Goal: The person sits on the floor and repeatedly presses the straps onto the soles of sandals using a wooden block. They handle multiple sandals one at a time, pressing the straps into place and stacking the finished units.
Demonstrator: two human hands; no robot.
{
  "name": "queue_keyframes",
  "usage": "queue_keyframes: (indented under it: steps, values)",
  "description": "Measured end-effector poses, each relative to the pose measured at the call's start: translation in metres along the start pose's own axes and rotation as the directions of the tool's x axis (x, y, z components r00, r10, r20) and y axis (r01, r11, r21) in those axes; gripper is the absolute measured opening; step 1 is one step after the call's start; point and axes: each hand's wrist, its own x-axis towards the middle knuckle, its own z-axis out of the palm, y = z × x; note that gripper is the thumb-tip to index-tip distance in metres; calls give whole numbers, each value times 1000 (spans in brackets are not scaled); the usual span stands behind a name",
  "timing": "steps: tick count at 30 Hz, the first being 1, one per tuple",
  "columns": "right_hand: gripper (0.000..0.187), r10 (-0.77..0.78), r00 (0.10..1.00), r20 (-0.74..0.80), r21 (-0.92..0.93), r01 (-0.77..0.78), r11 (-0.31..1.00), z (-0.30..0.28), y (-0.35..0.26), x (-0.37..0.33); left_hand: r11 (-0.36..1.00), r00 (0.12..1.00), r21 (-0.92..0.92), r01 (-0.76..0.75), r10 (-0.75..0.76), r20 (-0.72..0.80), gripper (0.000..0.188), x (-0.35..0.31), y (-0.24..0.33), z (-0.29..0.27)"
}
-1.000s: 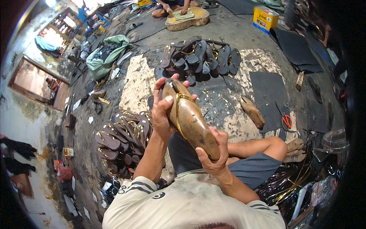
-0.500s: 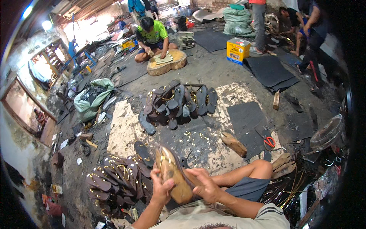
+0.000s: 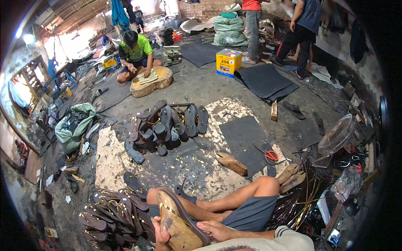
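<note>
Workshop floor (image 3: 197, 85). Last (image 3: 176, 226), left hand (image 3: 161, 234) wrapped round; sandal (image 3: 185, 212) on it, right hand (image 3: 217, 231) clamped. Fitting, seemingly; alignment called for.

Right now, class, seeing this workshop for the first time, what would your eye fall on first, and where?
Nearest, at the bottom, a wooden shoe last with a gold strap sits between the person's left hand and right hand. Beyond it, around mid-picture, dark sandals lie heaped on the floor. Bright colours also stand out: a co-worker's green shirt, upper left, and a yellow box, upper centre.
</note>
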Motion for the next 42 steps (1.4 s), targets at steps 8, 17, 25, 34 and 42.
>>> queue_keyframes:
  steps: [8,17,25,34,42]
  values:
    - [68,9,1000,-11,-346,-13,938,-31,-103,71,689,978,720,-82,-82,190,86,9,48,75]
    - [61,-219,976,-23,37,220,975,-25,-68,95,921,921,-3,390,-390,-5,68,1,-27,-11]
    - [63,-217,975,-52,11,218,976,-20,-65,98,895,883,-90,437,-445,-150,61,-35,-11,24]
    - [68,-111,990,-82,-278,84,957,-27,-89,100,463,987,886,-12,-136,85,60,-11,6,-44]
    - [67,-244,969,-29,-850,105,517,11,-130,101,783,982,622,-11,-109,154,112,8,51,64]
